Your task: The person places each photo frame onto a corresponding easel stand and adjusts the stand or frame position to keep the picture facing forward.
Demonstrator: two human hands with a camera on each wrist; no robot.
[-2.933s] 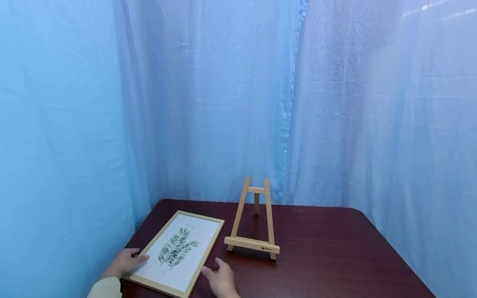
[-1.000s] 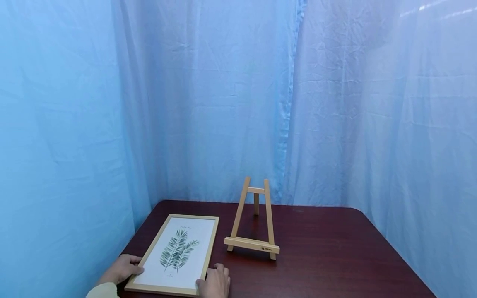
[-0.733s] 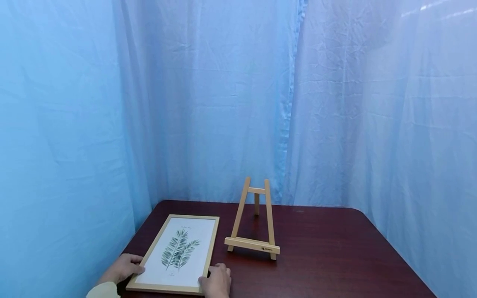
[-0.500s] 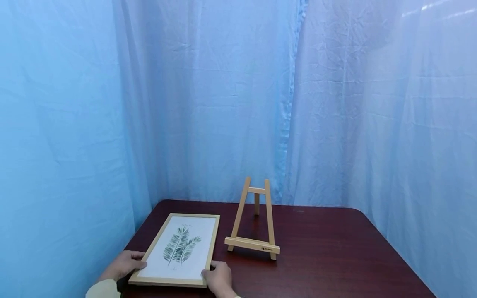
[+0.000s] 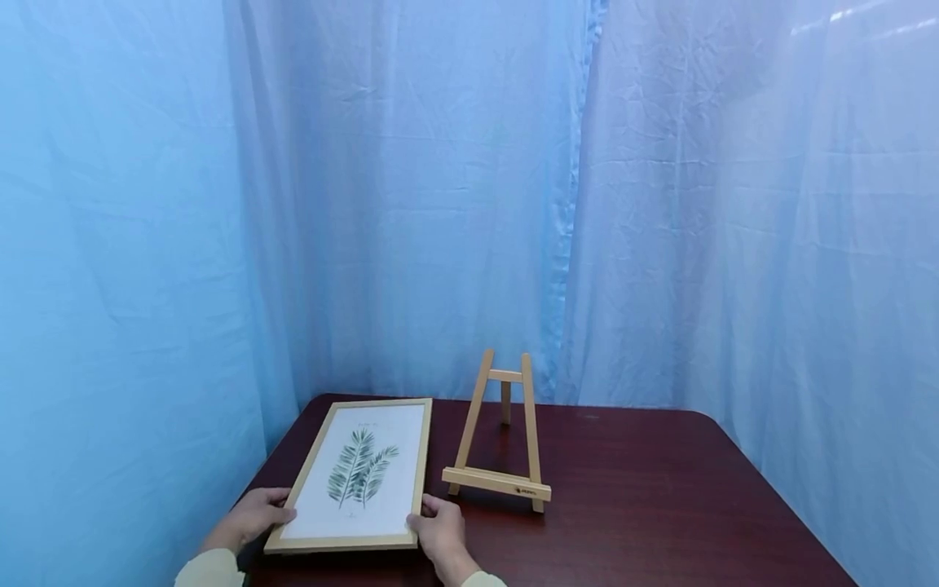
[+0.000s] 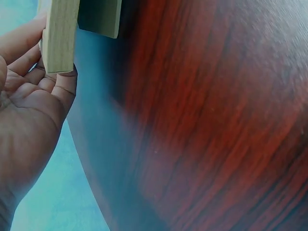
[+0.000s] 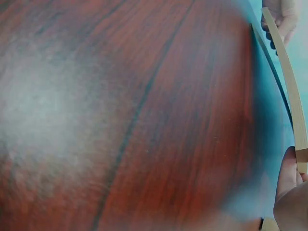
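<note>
A picture frame (image 5: 345, 473) with a pale wooden border and a print of green fern-like leaves is held between both hands at the left of the table. My left hand (image 5: 253, 515) grips its left side near the lower corner, thumb on the front and fingers behind. On the opposite side my right hand (image 5: 442, 526) holds the border the same way. The left wrist view has the frame's edge (image 6: 61, 38) raised above the dark tabletop, with a flap at its back. A small wooden easel (image 5: 499, 481) stands upright just right of the frame.
The dark red-brown wooden table (image 5: 645, 505) has rounded far corners. Pale blue curtains (image 5: 440, 204) hang behind it and along both sides.
Both hands have taken hold of the frame's sides. It has turned a little straighter, then risen from the table and shifted slightly away and right. The easel has stayed put.
</note>
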